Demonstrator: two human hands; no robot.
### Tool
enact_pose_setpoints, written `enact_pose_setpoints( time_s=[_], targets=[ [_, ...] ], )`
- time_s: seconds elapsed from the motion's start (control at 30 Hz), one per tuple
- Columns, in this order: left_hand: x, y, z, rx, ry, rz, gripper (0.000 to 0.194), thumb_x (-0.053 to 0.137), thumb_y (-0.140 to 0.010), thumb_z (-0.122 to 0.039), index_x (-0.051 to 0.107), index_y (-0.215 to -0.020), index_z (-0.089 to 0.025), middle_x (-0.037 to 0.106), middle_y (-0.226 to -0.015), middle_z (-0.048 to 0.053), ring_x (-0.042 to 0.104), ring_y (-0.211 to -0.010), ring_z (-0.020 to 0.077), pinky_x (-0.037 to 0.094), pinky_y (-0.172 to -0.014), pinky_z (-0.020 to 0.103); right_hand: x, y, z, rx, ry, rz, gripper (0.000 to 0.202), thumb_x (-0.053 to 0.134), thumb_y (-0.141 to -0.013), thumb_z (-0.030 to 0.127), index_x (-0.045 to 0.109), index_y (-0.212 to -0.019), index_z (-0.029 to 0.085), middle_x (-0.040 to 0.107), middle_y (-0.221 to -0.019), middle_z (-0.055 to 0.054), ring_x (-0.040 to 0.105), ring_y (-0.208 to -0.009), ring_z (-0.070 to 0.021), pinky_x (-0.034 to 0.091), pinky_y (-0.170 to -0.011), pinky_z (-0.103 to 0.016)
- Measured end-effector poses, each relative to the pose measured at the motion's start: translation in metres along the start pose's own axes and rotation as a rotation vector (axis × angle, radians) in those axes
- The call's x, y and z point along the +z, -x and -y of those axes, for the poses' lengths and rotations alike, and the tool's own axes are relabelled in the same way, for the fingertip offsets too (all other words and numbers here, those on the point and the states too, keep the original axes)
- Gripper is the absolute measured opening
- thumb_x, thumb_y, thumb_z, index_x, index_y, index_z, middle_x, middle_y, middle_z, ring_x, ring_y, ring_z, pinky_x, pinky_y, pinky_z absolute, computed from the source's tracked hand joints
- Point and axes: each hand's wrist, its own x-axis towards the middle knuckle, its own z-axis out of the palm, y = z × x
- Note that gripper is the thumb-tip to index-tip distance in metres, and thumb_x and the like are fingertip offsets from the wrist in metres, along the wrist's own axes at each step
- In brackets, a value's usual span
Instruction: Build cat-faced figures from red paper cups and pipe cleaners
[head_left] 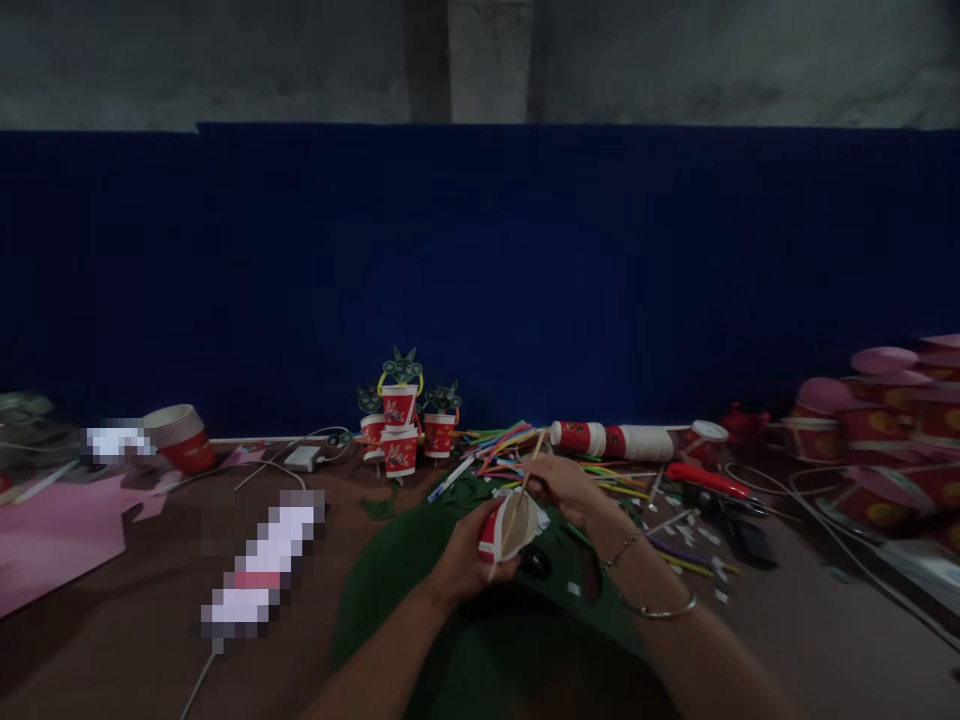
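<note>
Our left hand [466,548] had its fingers [474,522] clamped on a red paper cup [489,537]; our right hand [564,486] pinched a thin stick [522,492], slanting down into the cup.

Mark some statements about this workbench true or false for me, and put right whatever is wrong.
1. The left hand holds a red paper cup. True.
2. The right hand is empty. False: it holds a thin stick, which reaches into that cup.
3. A silvery bangle is worn on the right arm. True.
4. The red-handled tool lies to the left of both hands. False: it lies to their right.
5. The panel behind the table is bright yellow. False: it is dark blue.
</note>
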Motion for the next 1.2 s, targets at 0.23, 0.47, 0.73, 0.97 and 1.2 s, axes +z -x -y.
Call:
enact_pose_setpoints(
  time_s=[0.23,0.47,0.73,0.97,1.2],
  targets=[
    [-0.003,-0.004,0.004,-0.074,0.184,-0.116,0.067,0.075,-0.054,-0.016,0.046,-0.114,-0.017,0.061,-0.104,0.008,0.06,-0.089,0.0201,0.049,-0.076,0.028,0.02,0.007,0.008,-0.167,0.226,-0.023,0.027,0.057,-0.072,0.038,0.049,-0.058,0.017,0.04,-0.047,0.006,0.033,-0.044,-0.0069,0.023,-0.042,-0.02],
    [-0.001,-0.002,0.004,-0.003,0.156,-0.127,0.067,0.074,-0.056,-0.021,0.047,-0.117,-0.018,0.061,-0.105,0.007,0.058,-0.092,0.0214,0.049,-0.08,0.032,0.01,0.006,0.011,-0.286,0.132,-0.225,0.023,0.056,-0.072,0.035,0.049,-0.058,0.019,0.043,-0.051,0.005,0.039,-0.05,-0.0096,0.031,-0.048,-0.021],
    [-0.005,-0.011,0.008,-0.014,0.225,-0.463,0.06,0.072,-0.058,-0.026,0.048,-0.113,-0.017,0.062,-0.103,0.008,0.06,-0.09,0.0213,0.049,-0.077,0.031,0.024,0.028,0.017,-0.718,0.657,-0.356,0.027,0.05,-0.079,0.023,0.054,-0.105,0.017,0.057,-0.102,-0.01,0.049,-0.097,-0.0225,0.038,-0.086,-0.036],
    [-0.013,-0.013,0.022,-0.059,0.298,-0.642,0.058,0.071,-0.058,-0.025,0.048,-0.111,-0.019,0.063,-0.1,0.006,0.061,-0.088,0.0185,0.047,-0.08,0.029,0.049,0.053,0.016,-0.74,1.108,0.308,0.029,0.052,-0.075,0.011,0.058,-0.101,0.021,0.06,-0.099,-0.005,0.053,-0.092,-0.0196,0.04,-0.08,-0.03],
    [-0.02,-0.022,0.018,-0.256,0.39,-0.867,0.046,0.073,-0.059,-0.034,0.056,-0.097,-0.016,0.066,-0.083,0.004,0.063,-0.071,0.0163,0.049,-0.065,0.027,0.063,0.077,0.028,-0.738,1.152,0.327,0.016,0.059,-0.08,0.033,0.057,-0.074,0.018,0.06,-0.076,-0.003,0.05,-0.068,-0.0162,0.035,-0.059,-0.027]
  ],
)
